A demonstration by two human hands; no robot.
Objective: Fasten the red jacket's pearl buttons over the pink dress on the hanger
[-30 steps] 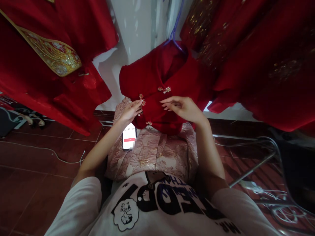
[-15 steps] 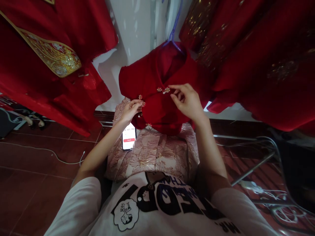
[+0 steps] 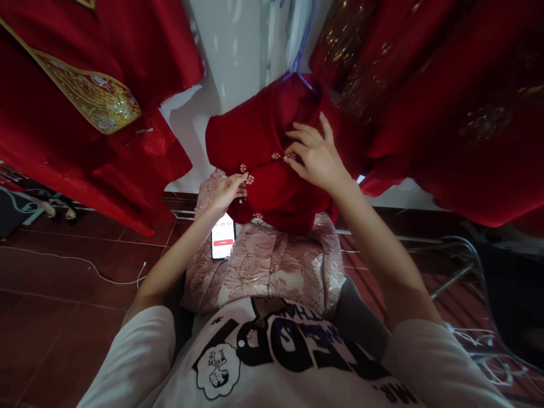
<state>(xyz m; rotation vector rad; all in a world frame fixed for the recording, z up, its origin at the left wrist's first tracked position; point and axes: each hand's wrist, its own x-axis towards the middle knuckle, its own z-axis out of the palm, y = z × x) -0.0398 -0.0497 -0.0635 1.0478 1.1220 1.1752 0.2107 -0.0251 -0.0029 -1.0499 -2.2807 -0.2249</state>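
A red garment with several flower-shaped ornaments hangs from a purple hanger, its lower part over the pink patterned fabric on my lap. My left hand pinches a flower ornament at the garment's left edge. Higher up, my right hand has its thumb and index finger closed at an ornament by the neckline, the other fingers spread over the cloth. Another ornament shows just left of those fingertips. One more lies near the garment's lower edge.
Red garments with gold decoration hang at the left and right. A lit phone rests on the pink fabric. White cables and a dark chair are at the lower right; shoes at the left.
My right hand has turned, with its fingers now spread higher over the neckline and its fingertips covering part of the ornament there. My left hand has barely moved.
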